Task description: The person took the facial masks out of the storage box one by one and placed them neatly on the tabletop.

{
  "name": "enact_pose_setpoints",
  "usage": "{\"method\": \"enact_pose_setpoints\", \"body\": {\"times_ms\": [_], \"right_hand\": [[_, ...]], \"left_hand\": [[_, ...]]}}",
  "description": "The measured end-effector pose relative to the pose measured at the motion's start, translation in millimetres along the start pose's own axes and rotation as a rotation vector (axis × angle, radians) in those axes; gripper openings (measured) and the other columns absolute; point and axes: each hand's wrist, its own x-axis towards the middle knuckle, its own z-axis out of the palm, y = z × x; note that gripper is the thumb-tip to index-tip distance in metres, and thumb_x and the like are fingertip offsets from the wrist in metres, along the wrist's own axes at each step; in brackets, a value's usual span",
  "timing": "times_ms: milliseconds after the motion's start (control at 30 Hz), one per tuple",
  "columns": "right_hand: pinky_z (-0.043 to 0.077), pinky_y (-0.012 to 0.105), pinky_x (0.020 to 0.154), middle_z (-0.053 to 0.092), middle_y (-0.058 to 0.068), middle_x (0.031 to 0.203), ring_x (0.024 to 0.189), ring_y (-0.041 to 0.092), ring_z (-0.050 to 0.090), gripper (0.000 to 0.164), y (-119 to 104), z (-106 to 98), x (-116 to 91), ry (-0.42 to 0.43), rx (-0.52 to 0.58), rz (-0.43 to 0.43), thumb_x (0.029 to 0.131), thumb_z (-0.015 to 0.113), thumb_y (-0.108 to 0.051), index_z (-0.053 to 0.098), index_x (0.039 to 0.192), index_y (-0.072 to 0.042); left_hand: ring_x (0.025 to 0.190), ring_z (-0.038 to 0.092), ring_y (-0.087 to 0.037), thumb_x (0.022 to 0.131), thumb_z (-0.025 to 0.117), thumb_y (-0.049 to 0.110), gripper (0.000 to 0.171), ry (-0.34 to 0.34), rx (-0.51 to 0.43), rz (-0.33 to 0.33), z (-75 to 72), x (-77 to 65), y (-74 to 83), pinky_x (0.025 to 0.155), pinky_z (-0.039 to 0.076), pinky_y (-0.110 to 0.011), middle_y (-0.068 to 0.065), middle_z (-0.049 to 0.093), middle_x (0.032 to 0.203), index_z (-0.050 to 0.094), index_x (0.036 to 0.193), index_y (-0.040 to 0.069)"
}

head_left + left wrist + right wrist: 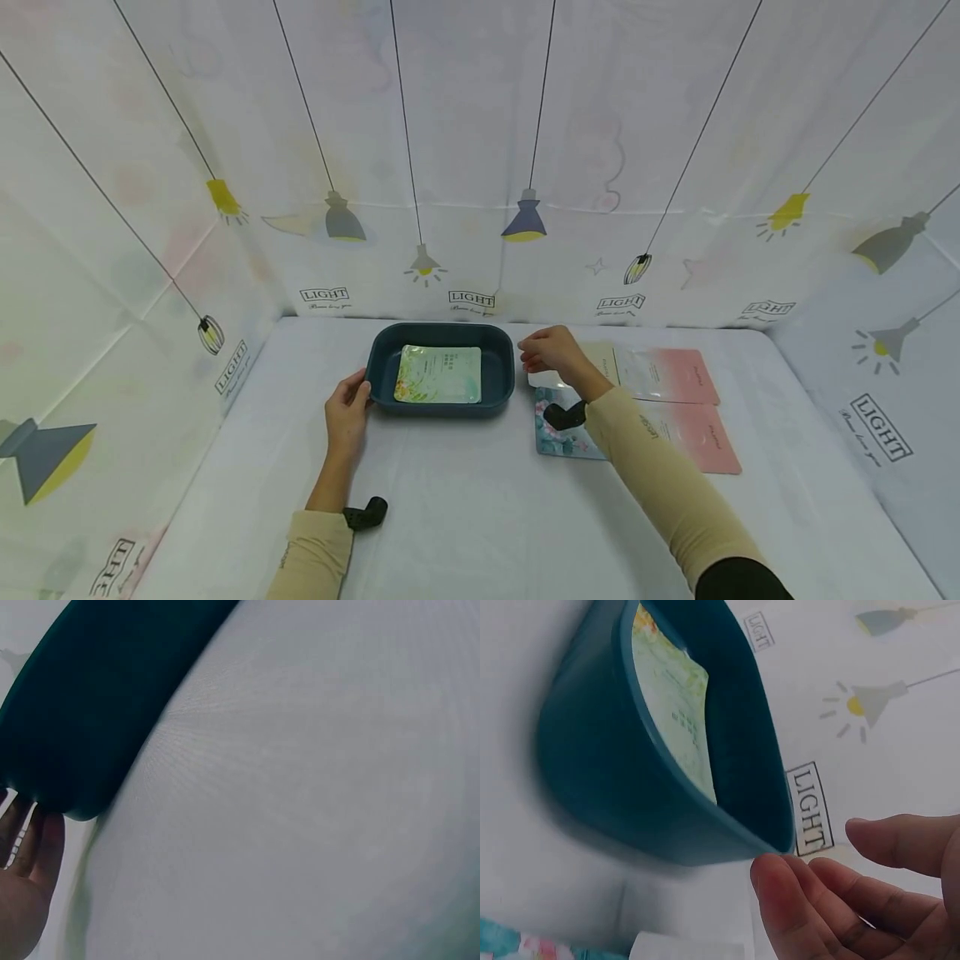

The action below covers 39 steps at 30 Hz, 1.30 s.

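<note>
Pkts (682, 375) R of teal tray (498, 367), partly behind R sleeve (667, 483).

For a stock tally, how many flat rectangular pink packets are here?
2: the far pink packet, right of the dark teal rectangular tray; the near pink packet, just in front. More may be hidden.

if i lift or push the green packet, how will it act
The green packet looks thin, so probably light. Its wavy edge in the right wrist view suggests some flex. Pushed, it might slide, with bare tray around it.
</note>
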Motion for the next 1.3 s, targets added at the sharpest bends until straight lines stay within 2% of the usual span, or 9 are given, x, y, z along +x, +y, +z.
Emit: {"method": "enact_pose_setpoints", "body": {"times_ms": [133, 233, 467, 600, 733, 833, 967, 1133, 1300], "right_hand": [[0.060, 0.042, 0.081, 0.070, 0.016, 0.090, 0.068, 0.018, 0.068, 0.030, -6.5, 11.3, 2.7, -0.005, 0.000, -0.025, 0.094, 0.061, -0.014, 0.064, 0.114, 0.009], [0.059, 0.044, 0.083, 0.071, 0.023, 0.096, 0.070, 0.021, 0.069, 0.031, -11.7, 21.1, 3.8, -0.006, -0.011, -0.026, 0.094, 0.063, -0.015, 0.065, 0.114, 0.008], [0.060, 0.040, 0.083, 0.065, 0.028, 0.117, 0.094, 0.034, 0.070, 0.042, -22.7, 47.8, 3.7, -0.049, -0.086, 0.029, 0.095, 0.063, -0.025, 0.061, 0.121, 0.008], [0.059, 0.042, 0.084, 0.066, 0.027, 0.112, 0.091, 0.032, 0.071, 0.041, -24.2, 63.2, 5.3, -0.060, -0.147, 0.017, 0.094, 0.064, -0.023, 0.062, 0.119, 0.009], [0.061, 0.038, 0.076, 0.068, 0.023, 0.105, 0.083, 0.030, 0.072, 0.040, -22.4, 78.7, 10.6, -0.063, -0.194, 0.035, 0.092, 0.067, -0.020, 0.062, 0.117, 0.010], [0.061, 0.032, 0.068, 0.067, 0.017, 0.094, 0.073, 0.026, 0.072, 0.036, -21.9, 89.7, 15.2, -0.041, -0.277, 0.087, 0.090, 0.069, -0.020, 0.063, 0.113, 0.007], [0.058, 0.028, 0.057, 0.068, 0.012, 0.081, 0.064, 0.025, 0.072, 0.032, -22.2, 102.3, 17.2, -0.024, -0.452, 0.112, 0.088, 0.071, -0.022, 0.065, 0.107, 0.004], [0.046, 0.023, 0.041, 0.064, 0.007, 0.070, 0.054, 0.020, 0.064, 0.026, -20.2, 112.7, 15.2, -0.024, -0.632, 0.029, 0.088, 0.071, -0.022, 0.068, 0.098, 0.002], [0.039, 0.023, 0.047, 0.061, 0.005, 0.077, 0.059, 0.016, 0.053, 0.024, -17.8, 116.5, 14.9, 0.020, -0.739, -0.027, 0.088, 0.069, -0.020, 0.067, 0.102, 0.000]], "left_hand": [[0.103, 0.058, -0.001, 0.101, 0.052, 0.017, 0.035, 0.003, -0.003, 0.013, 0.3, 0.8, -1.3, 0.080, 0.052, -0.008, -0.016, 0.058, 0.135, 0.055, 0.133, 0.001], [0.103, 0.058, -0.001, 0.101, 0.052, 0.017, 0.036, -0.004, -0.014, 0.000, -0.3, 1.0, -1.1, 0.080, 0.052, -0.008, -0.016, 0.058, 0.135, 0.055, 0.133, 0.001], [0.115, 0.057, -0.019, 0.101, 0.050, 0.011, 0.037, -0.020, -0.036, -0.035, -0.8, -7.2, 18.5, 0.080, 0.052, -0.009, -0.021, 0.055, 0.138, 0.052, 0.135, -0.003], [0.118, 0.056, -0.024, 0.102, 0.049, 0.012, 0.038, -0.032, -0.007, -0.029, 0.1, -12.9, 28.2, 0.083, 0.053, -0.012, -0.022, 0.054, 0.138, 0.051, 0.136, -0.004], [0.120, 0.056, -0.026, 0.101, 0.050, 0.012, 0.038, -0.034, -0.029, -0.037, -0.7, -9.0, 22.1, 0.083, 0.053, -0.012, -0.022, 0.054, 0.138, 0.051, 0.136, -0.004], [0.117, 0.057, -0.021, 0.101, 0.051, 0.013, 0.037, -0.032, -0.047, -0.043, -1.4, -2.3, 10.8, 0.081, 0.052, -0.010, -0.020, 0.055, 0.138, 0.052, 0.135, -0.002], [0.108, 0.058, -0.006, 0.101, 0.052, 0.017, 0.038, -0.025, -0.025, -0.043, -1.6, 2.2, -0.4, 0.080, 0.052, -0.009, -0.017, 0.056, 0.137, 0.053, 0.135, 0.001], [0.101, 0.058, 0.002, 0.101, 0.053, 0.018, 0.036, -0.009, -0.004, -0.017, -2.0, 1.6, -3.9, 0.079, 0.051, -0.008, -0.017, 0.058, 0.135, 0.054, 0.133, 0.001], [0.103, 0.058, 0.000, 0.101, 0.053, 0.019, 0.037, -0.009, -0.007, 0.010, -2.5, 2.7, -4.9, 0.079, 0.052, -0.008, -0.018, 0.058, 0.134, 0.055, 0.133, 0.001]]}}
